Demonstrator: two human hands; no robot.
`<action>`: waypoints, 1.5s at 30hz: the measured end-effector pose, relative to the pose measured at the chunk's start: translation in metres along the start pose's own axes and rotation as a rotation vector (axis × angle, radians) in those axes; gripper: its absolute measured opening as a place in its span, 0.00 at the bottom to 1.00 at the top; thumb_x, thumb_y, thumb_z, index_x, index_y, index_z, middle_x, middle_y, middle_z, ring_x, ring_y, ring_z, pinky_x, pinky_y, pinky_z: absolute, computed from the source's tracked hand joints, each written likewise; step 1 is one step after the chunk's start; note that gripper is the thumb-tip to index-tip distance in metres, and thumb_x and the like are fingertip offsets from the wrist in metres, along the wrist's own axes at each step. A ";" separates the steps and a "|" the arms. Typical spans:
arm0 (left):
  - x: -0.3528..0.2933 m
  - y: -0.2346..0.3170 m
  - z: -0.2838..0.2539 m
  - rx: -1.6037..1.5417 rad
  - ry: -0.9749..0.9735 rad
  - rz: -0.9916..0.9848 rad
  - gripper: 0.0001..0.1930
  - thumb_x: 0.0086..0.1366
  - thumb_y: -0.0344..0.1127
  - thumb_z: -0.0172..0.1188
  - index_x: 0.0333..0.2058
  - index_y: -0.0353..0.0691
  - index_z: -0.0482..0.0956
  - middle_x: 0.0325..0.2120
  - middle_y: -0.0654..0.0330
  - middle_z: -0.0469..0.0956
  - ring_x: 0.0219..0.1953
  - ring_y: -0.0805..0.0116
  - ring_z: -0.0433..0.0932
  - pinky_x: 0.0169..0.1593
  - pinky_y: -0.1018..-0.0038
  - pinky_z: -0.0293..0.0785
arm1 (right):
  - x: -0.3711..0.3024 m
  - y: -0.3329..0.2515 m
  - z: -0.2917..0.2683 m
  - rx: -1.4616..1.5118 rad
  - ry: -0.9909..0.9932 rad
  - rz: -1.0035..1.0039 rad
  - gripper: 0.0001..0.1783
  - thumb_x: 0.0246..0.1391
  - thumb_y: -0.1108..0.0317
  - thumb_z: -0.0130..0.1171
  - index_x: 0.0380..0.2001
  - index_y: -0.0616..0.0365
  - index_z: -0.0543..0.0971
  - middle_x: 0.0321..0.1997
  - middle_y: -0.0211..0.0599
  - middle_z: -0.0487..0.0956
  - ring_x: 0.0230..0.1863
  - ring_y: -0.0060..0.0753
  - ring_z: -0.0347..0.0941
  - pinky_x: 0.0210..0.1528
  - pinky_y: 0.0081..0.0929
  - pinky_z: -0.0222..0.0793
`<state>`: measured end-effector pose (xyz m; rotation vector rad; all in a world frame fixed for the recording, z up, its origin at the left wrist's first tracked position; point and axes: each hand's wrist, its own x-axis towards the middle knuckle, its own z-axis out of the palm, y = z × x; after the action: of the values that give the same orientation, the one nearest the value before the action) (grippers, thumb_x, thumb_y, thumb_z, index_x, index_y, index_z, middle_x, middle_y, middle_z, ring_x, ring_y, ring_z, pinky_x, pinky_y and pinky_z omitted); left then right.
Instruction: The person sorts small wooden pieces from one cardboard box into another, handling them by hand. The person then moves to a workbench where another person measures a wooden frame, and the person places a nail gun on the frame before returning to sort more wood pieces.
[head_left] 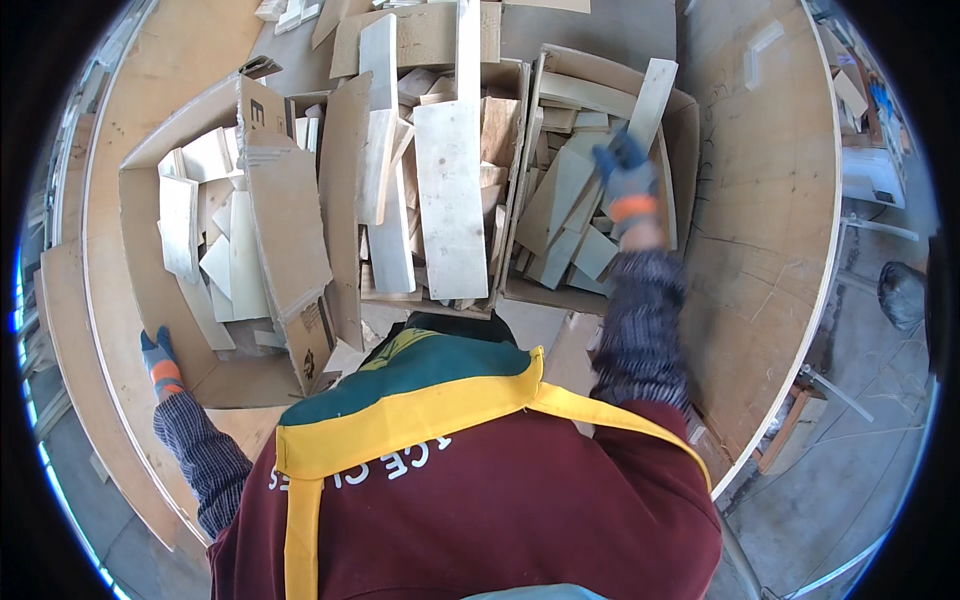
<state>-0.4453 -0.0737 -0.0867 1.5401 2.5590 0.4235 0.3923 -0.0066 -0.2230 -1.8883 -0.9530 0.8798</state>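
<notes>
My right hand (630, 180), in a grey and blue glove with an orange band, reaches over the right cardboard box (685, 150). Its fingers look spread, with nothing visible in them. A pale board (652, 100) slants up out of that box beside the fingertips; I cannot tell whether they touch it. Flat wood offcuts (565, 185) lie jumbled below the hand. My left hand (160, 362), gloved alike, is against the near left corner of the left cardboard box (140, 230), its fingers apart. Wood offcuts (235, 245) lie in that box too.
Between these two stands a middle cardboard box (345, 200), where long boards (450, 190) stick up among wood blocks. Tall plywood walls (760, 230) flank the boxes. More cardboard (415, 35) and scraps lie at the back. A dark plastic bag (902, 295) sits outside on the right.
</notes>
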 end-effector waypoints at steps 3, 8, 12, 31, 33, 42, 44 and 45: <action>0.002 -0.004 0.000 -0.003 -0.003 0.005 0.23 0.65 0.42 0.58 0.52 0.32 0.71 0.45 0.46 0.79 0.45 0.52 0.78 0.49 0.64 0.72 | -0.083 0.032 0.038 -0.514 -0.066 0.079 0.42 0.46 0.54 0.67 0.62 0.58 0.65 0.57 0.54 0.72 0.57 0.49 0.70 0.59 0.41 0.65; 0.007 -0.009 0.004 -0.018 0.018 0.019 0.22 0.64 0.41 0.58 0.52 0.32 0.72 0.44 0.45 0.79 0.45 0.52 0.78 0.49 0.64 0.73 | -0.101 0.043 0.061 -0.509 0.157 0.320 0.55 0.42 0.51 0.69 0.68 0.55 0.51 0.66 0.58 0.62 0.64 0.55 0.62 0.64 0.43 0.59; 0.011 -0.009 0.010 -0.037 0.052 0.046 0.22 0.64 0.40 0.59 0.53 0.32 0.72 0.44 0.46 0.79 0.44 0.52 0.78 0.49 0.64 0.73 | -0.085 0.033 0.080 -0.088 0.276 0.454 0.59 0.38 0.52 0.72 0.68 0.59 0.51 0.67 0.56 0.61 0.64 0.54 0.62 0.66 0.40 0.59; 0.032 -0.021 0.015 -0.051 0.021 0.052 0.23 0.63 0.42 0.59 0.51 0.29 0.72 0.43 0.45 0.80 0.42 0.52 0.78 0.47 0.64 0.74 | -0.142 -0.032 0.063 -0.066 0.283 0.359 0.54 0.41 0.51 0.68 0.66 0.63 0.54 0.58 0.60 0.71 0.56 0.57 0.71 0.58 0.42 0.67; 0.033 -0.019 0.014 -0.078 0.003 0.054 0.22 0.64 0.36 0.59 0.53 0.30 0.71 0.44 0.46 0.79 0.44 0.55 0.79 0.48 0.65 0.74 | -0.157 -0.040 0.071 -0.025 0.390 0.283 0.52 0.42 0.53 0.68 0.66 0.64 0.54 0.56 0.61 0.72 0.55 0.58 0.72 0.56 0.42 0.68; 0.032 -0.011 0.013 -0.037 0.017 0.066 0.22 0.63 0.37 0.59 0.53 0.31 0.72 0.44 0.46 0.79 0.44 0.54 0.79 0.48 0.65 0.73 | -0.173 -0.095 0.118 0.233 0.275 -0.169 0.49 0.46 0.61 0.69 0.64 0.71 0.55 0.58 0.61 0.70 0.56 0.52 0.71 0.57 0.37 0.67; 0.030 -0.009 0.013 -0.014 0.031 0.052 0.22 0.63 0.38 0.59 0.53 0.30 0.71 0.44 0.46 0.79 0.44 0.53 0.78 0.48 0.65 0.73 | -0.168 -0.109 0.121 0.203 0.203 -0.201 0.48 0.47 0.57 0.67 0.64 0.70 0.56 0.54 0.64 0.72 0.54 0.59 0.71 0.55 0.40 0.68; 0.028 -0.007 0.013 -0.023 0.028 0.055 0.22 0.63 0.38 0.59 0.53 0.30 0.71 0.44 0.46 0.79 0.44 0.53 0.78 0.49 0.65 0.73 | -0.166 -0.116 0.122 0.160 0.177 -0.184 0.48 0.47 0.56 0.66 0.64 0.69 0.56 0.54 0.64 0.72 0.54 0.59 0.71 0.55 0.41 0.68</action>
<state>-0.4614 -0.0502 -0.1003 1.6108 2.5278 0.4828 0.1796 -0.0627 -0.1360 -1.6819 -0.9043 0.6479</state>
